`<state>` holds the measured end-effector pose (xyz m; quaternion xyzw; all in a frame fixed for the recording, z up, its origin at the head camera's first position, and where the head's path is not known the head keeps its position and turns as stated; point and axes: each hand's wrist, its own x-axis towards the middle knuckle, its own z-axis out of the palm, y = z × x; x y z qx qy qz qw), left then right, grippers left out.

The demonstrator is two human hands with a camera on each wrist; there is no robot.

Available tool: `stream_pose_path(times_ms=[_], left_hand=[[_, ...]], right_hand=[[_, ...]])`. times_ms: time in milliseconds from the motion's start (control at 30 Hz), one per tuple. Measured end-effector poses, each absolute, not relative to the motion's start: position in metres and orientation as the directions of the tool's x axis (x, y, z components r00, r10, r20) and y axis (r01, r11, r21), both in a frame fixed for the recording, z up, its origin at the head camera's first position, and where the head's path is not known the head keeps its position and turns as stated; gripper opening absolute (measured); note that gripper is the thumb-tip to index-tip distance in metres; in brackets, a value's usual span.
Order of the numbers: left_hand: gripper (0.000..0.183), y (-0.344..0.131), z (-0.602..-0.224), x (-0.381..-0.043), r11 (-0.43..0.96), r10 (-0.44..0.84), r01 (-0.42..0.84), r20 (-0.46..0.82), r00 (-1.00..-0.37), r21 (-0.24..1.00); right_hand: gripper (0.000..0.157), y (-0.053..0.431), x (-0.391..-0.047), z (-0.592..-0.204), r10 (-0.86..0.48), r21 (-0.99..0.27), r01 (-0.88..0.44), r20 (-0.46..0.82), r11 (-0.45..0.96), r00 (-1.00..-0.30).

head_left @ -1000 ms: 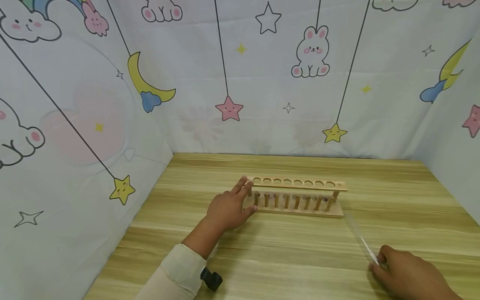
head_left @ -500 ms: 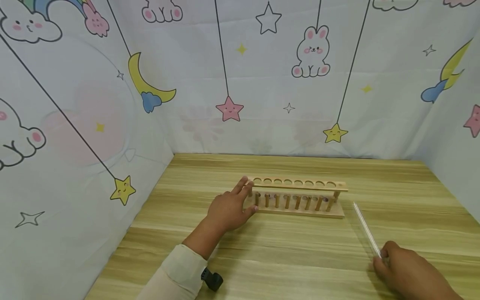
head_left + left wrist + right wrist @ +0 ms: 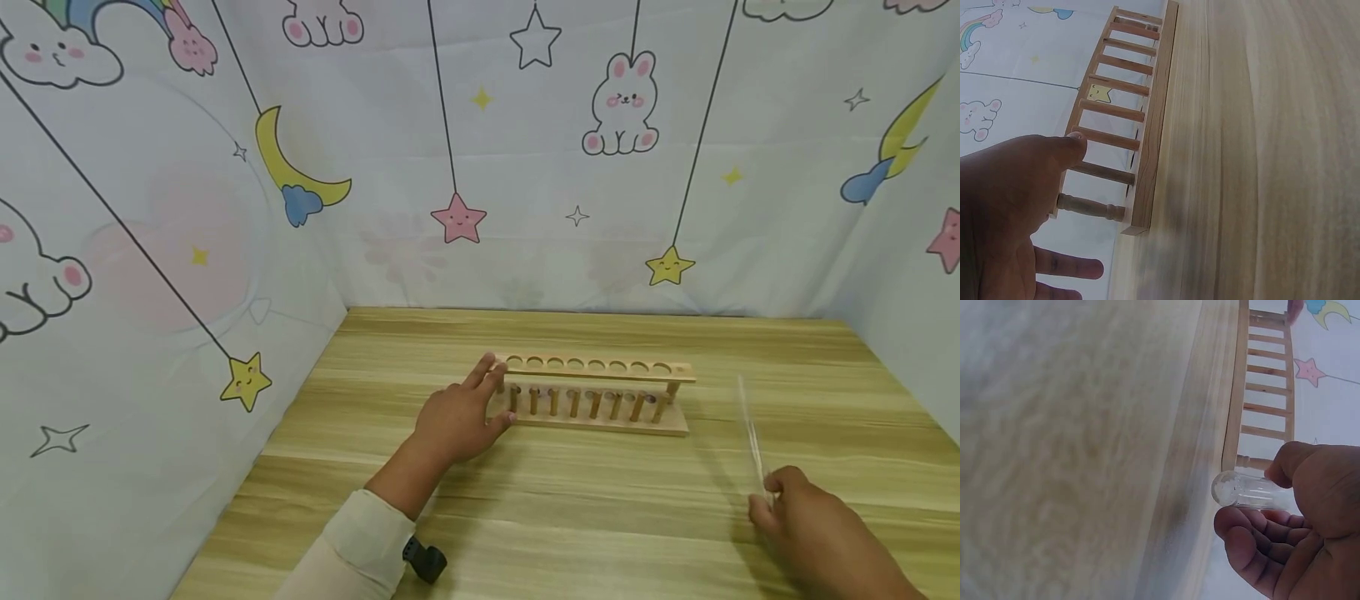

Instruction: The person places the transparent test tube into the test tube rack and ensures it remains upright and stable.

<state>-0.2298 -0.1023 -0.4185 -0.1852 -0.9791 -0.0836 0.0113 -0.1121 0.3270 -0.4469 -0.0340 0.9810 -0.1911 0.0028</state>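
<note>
A wooden test tube rack (image 3: 592, 428) stands upright on the table, with round holes in its top rail and a row of pegs below. My left hand (image 3: 456, 421) lies at the rack's left end, fingers extended onto the top rail and thumb in front of the first pegs. In the left wrist view, the thumb (image 3: 1071, 149) overlaps the rail while other fingers stretch out past the rack's end. My right hand (image 3: 817, 525), to the right of the rack, pinches a clear glass test tube (image 3: 752, 437) between thumb and fingers. Its rounded end (image 3: 1225, 489) pokes out toward the table.
The wood-grain table (image 3: 570, 517) reaches back to a white cloth (image 3: 525, 267) printed with stars, moons and rabbits, which also hangs at both sides. A dark device (image 3: 425, 558) sits on my left wrist by the cream sleeve (image 3: 352, 533).
The right hand has raised the test tube's far end, swinging it from beside the rack's right corner up and rightward to a steeper tilt. The left hand and the rack have stayed put.
</note>
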Motion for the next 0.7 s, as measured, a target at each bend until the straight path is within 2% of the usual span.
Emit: stream_pose_path(times_ms=[267, 700], left_hand=[[0.077, -0.1024, -0.4181, -0.2285, 0.916, 0.367, 0.371, 0.054, -0.929, 0.153], [0.078, -0.1030, -0.4193, -0.2274, 0.911, 0.371, 0.377, 0.065, -0.926, 0.168]], right_hand=[[0.035, 0.3249, -0.1112, -0.4460, -0.069, -0.378, -0.108, 0.115, 0.919, -0.991], [0.030, 0.3226, -0.1121, -0.4437, -0.043, -0.410, -0.083, 0.106, 0.908, -0.993]])
